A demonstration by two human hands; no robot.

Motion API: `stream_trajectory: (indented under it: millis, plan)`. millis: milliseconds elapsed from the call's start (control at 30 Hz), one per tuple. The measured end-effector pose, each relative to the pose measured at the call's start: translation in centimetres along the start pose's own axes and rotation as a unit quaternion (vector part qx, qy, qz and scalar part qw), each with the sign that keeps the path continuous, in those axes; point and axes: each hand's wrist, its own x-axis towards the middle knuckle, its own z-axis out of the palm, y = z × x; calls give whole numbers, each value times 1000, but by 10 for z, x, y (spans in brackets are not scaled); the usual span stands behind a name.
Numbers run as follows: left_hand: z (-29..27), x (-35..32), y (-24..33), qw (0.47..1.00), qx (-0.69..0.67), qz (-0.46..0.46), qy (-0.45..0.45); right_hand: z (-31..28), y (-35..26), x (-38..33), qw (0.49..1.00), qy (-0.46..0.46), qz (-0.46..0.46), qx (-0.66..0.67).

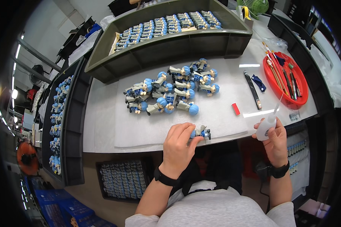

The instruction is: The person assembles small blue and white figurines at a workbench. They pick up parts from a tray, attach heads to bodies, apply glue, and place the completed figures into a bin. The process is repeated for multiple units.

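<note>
The left hand presses a small blue-haired figurine against the table's near edge, fingers closed over it — probably to keep it steady. The right hand grips a white squeeze bottle, nozzle upward, off the mat. Between them is free room; the figurine pile lies further back.

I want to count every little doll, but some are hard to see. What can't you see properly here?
- Head view: the figurine under the left hand is mostly covered by its fingers.
- Figurines in the green crate are too small to count.
- The bottle in the right hand: its contents cannot be told.
</note>
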Motion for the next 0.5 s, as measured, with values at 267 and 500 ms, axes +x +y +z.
stream_trajectory:
  millis: [267,500]
  plan:
    - [6,-1,-6,1000,-14,17,-16,-24,-8,-1,998,46,-48,3]
    - [11,2,-1,1000,-22,8,-17,-55,-9,-2,993,82,-85,-28]
